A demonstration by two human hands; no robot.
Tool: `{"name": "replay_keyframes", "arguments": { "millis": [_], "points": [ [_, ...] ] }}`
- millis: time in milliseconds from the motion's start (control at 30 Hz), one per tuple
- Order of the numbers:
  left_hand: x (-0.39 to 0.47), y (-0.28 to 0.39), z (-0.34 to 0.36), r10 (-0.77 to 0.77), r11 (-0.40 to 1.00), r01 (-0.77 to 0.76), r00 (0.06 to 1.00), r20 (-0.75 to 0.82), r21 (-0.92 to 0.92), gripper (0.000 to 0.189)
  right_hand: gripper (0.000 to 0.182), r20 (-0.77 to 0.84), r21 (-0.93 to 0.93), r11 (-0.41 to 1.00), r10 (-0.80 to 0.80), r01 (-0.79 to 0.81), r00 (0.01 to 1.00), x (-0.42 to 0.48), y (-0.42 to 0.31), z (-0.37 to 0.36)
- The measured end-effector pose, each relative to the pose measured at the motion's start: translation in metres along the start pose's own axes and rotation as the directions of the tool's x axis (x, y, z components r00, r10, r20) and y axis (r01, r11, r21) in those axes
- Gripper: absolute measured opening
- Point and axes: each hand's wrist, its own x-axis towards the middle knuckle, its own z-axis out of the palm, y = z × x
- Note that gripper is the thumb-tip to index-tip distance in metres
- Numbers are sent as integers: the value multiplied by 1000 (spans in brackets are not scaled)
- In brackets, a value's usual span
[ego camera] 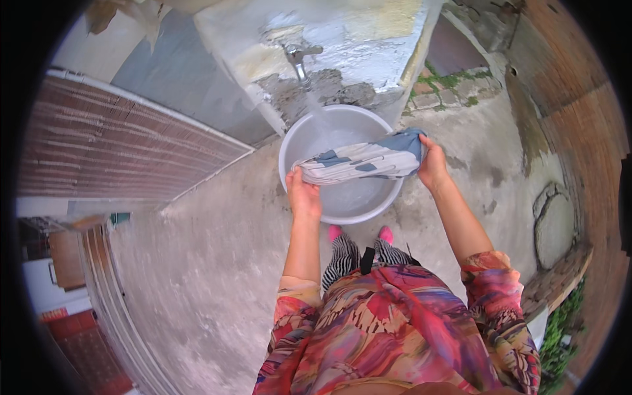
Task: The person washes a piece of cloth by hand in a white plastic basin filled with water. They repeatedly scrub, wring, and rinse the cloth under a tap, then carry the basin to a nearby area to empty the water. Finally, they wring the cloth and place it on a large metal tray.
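A blue and white patterned cloth is stretched lengthwise between my two hands. My left hand grips its left end, over the near left rim of the basin. At the other end, my right hand holds the blue part, just outside the basin's right rim. Below the cloth stands a round pale plastic basin with water in it. From a metal tap on the wall, a stream of water runs into the basin, behind the cloth.
The tap sticks out of a wall with peeling paint. Concrete ground surrounds the basin. A corrugated panel leans in from the left. To the right are a round concrete cover and a brick wall. My pink shoes are close to the basin.
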Motion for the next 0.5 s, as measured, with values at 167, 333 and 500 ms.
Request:
{"name": "replay_keyframes", "arguments": {
  "millis": [167, 333, 500],
  "points": [
    [-40, 1, 24, 82, 994, -84, 996, 36, 66, 27, 39, 226, -44, 999, -2, 12, 974, 12, -9, 54],
    [-41, -47, -12, -382, 836, 416, 909, -165, 358, 52, 45, 198, -882, 441, 25, 167, 980, 67, 8, 42],
    [-39, -39, -26, -410, 887, 412, 910, -55, 206, 55, 45, 456, -874, -2, -346, 486, 820, 74, 0, 72]
  ]
}}
